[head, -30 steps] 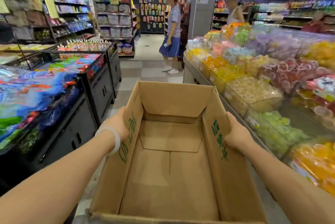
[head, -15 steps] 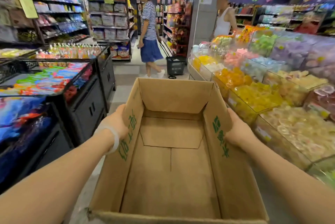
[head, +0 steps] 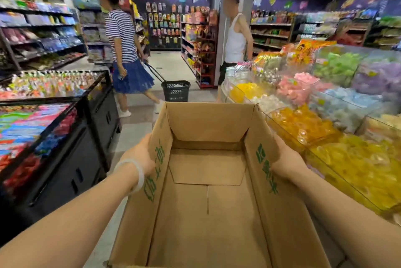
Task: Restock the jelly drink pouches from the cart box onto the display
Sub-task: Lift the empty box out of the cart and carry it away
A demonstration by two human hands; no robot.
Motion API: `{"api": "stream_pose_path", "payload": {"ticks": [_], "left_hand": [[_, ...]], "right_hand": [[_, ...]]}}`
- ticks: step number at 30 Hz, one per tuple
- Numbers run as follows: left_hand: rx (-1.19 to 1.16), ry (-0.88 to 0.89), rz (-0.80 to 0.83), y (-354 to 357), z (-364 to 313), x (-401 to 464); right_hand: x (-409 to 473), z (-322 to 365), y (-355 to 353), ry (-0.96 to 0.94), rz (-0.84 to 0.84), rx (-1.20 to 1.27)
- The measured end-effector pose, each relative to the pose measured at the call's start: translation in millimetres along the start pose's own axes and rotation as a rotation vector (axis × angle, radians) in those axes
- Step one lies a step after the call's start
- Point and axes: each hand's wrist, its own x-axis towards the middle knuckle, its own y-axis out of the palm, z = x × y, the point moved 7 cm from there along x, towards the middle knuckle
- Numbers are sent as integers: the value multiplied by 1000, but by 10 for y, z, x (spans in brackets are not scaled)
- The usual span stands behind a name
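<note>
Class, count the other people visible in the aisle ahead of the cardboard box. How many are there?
2. A person in a striped top walks at left-centre, pulling a black basket. A person in a white vest stands by the pillar, right-centre. Others may be hidden behind shelves.

- One cardboard box (head: pixel 208 191) is sitting open at lower centre, showing nothing inside.
- Two hands are showing: a left hand (head: pixel 141 155) and a right hand (head: pixel 286 161), one at each side wall.
- One pale bracelet (head: pixel 135 172) is circling the left wrist.
- Two shoppers are standing in the upper middle: one in a striped top (head: pixel 121 35), one in a white vest (head: pixel 235 37).
- One black basket (head: pixel 175 91) is trailing behind the striped shopper.
- Two black bins are lining the left edge: a far one (head: pixel 102 107), a near one (head: pixel 65 172).
</note>
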Motion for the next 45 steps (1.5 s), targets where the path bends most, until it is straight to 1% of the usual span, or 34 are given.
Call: {"api": "stream_pose_path", "payload": {"ticks": [5, 9, 12, 17, 21, 22, 24, 25, 28, 32, 34, 37, 41, 45], "left_hand": [[-17, -35, -13, -53, -79, 1225], [-58, -69, -21, -161, -92, 2193], [-43, -89, -39, -164, -10, 2876], [13, -98, 10, -41, 26, 4172], [67, -77, 37, -11, -25, 5301], [75, -48, 70, -13, -96, 5569], [35, -20, 186, 47, -254, 6067], [16, -5, 199, 82, -321, 6318], [-8, 20, 100, 188, -398, 7037], [6, 35, 100, 494, -456, 7897], [23, 23, 108, 670, -474, 8415], [56, -15, 131, 922, -487, 9254], [76, -58, 149, 1006, -636, 10262], [112, -82, 156, 1032, -784, 11144]], "right_hand": [[1410, 467, 293, -40, 56, 31], [2470, 908, 464, -105, 62, 15], [3125, 1225, 619, -137, 59, 38], [4276, 1593, 1025, -113, 60, 38], [5139, 1801, 1259, -10, 74, 50], [5345, 1858, 1286, 5, 74, 42], [5789, 1956, 1297, 20, 45, 62], [6010, 1988, 1309, 23, 38, 70], [6593, 2048, 1378, 73, 26, 50], [7384, 2063, 1520, 110, 12, 44], [7935, 2065, 1668, 99, 7, 64], [8787, 2172, 1850, 87, 43, 70], [9843, 2405, 1931, 76, 74, 75], [10797, 2643, 2004, 33, 91, 136]]}}
